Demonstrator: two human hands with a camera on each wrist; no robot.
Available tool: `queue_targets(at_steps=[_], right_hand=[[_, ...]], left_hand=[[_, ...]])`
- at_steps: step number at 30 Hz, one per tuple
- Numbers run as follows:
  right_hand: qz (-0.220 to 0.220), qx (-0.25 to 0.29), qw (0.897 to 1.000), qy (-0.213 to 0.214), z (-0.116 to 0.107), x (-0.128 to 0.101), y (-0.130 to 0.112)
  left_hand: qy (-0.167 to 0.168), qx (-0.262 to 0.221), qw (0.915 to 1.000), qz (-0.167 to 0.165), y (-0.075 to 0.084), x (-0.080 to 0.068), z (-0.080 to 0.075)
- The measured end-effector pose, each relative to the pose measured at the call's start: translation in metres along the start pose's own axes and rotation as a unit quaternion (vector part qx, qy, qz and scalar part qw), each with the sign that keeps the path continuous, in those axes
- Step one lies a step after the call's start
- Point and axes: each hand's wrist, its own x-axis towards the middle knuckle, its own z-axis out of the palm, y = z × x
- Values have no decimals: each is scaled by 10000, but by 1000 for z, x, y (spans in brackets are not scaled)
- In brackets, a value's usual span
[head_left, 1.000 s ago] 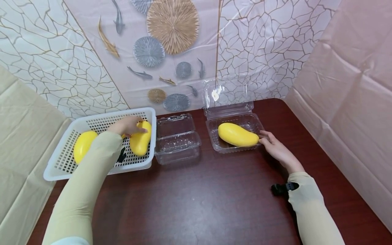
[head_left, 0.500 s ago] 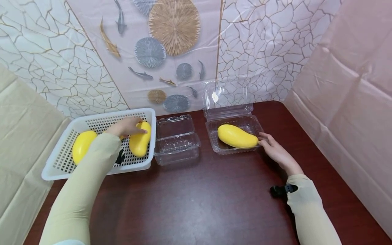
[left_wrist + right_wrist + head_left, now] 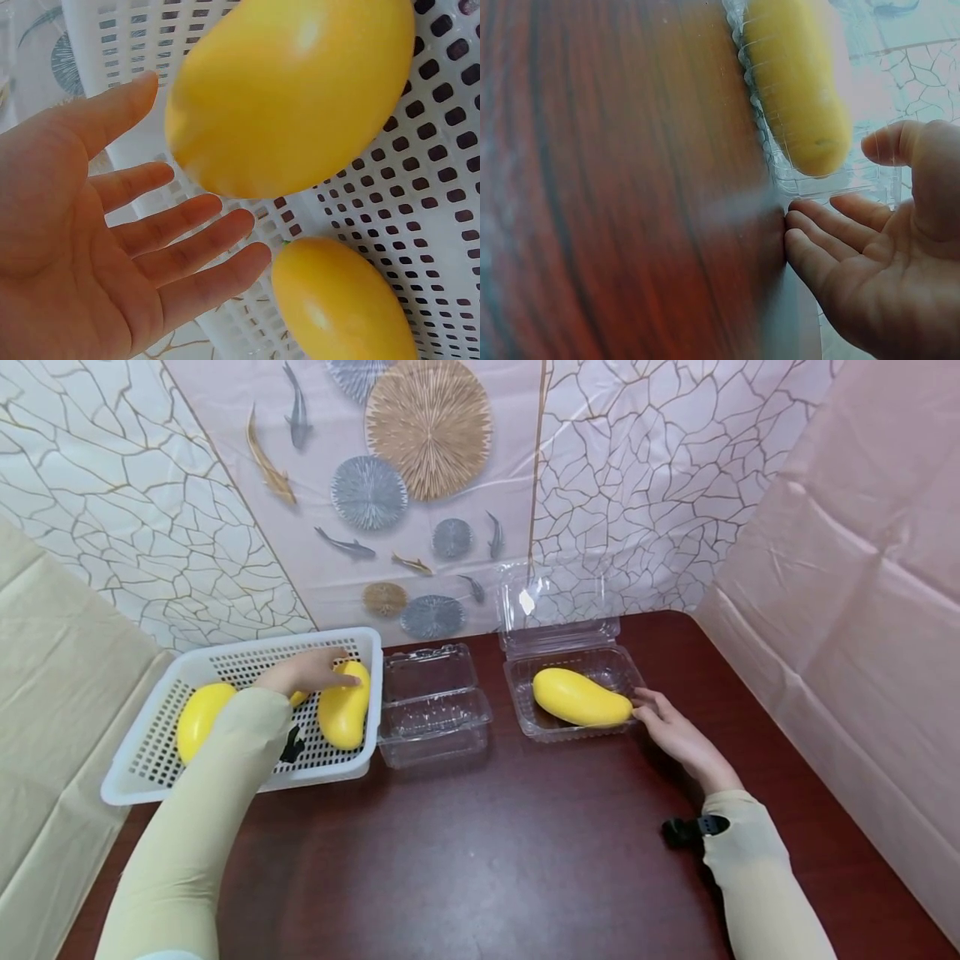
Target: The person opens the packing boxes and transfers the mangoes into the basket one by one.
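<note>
A smooth yellow mango (image 3: 342,720) lies at the right end of the white plastic basket (image 3: 127,787). My left hand (image 3: 303,670) is over its far end; in the left wrist view the fingers (image 3: 196,225) are spread and nearly straight beside the mango (image 3: 292,105), and contact is unclear. A second mango (image 3: 341,300) lies beyond the fingertips. Another mango (image 3: 204,718) sits at the basket's left. My right hand (image 3: 686,735) rests by the right wall of an opened clear clamshell container (image 3: 525,714), fingers loosely extended. Inside that container lies one mango (image 3: 581,697).
Between basket and opened container stands another clear plastic clamshell container (image 3: 435,727). All of it is on a dark red-brown wooden table (image 3: 465,860). A patterned sheet (image 3: 637,485) covers the back wall, and plain sheets (image 3: 862,635) hang at the sides.
</note>
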Motion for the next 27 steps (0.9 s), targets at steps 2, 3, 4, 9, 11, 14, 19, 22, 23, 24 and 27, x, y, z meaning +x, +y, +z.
queue_targets(at_steps=[2,3,4,9,11,14,19,22,23,24,27], right_hand=[[-9,21,10000,-9,1,0,1],[-14,35,10000,-18,1,1,1],[-9,36,10000,-25,1,1,2],[61,-8,9999,-97,-2,-2,3],[94,-20,9998,-153,-4,-3,2],[99,-18,9996,-270,-6,-1,-1],[122,-41,9991,-407,-8,3,-3],[102,-33,9990,-437,-8,4,-1],[98,-23,9990,-434,-7,4,-1],[86,-12,9990,-429,-7,4,-1],[71,2,9991,-417,-6,4,-4]], left_hand=[[51,26,10000,-22,0,1,-1],[90,52,9999,-14,1,2,-2],[139,63,9999,-17,2,3,-3],[620,-6,9980,138,17,9,-6],[816,-66,9964,233,26,12,-7],[1023,-32,9939,420,39,16,-10],[1270,296,9876,878,68,24,-14],[1308,541,9837,1110,88,29,-14],[1288,589,9827,1196,94,31,-14],[1259,605,9822,1252,101,32,-13],[1229,692,9787,1495,120,38,-10]])
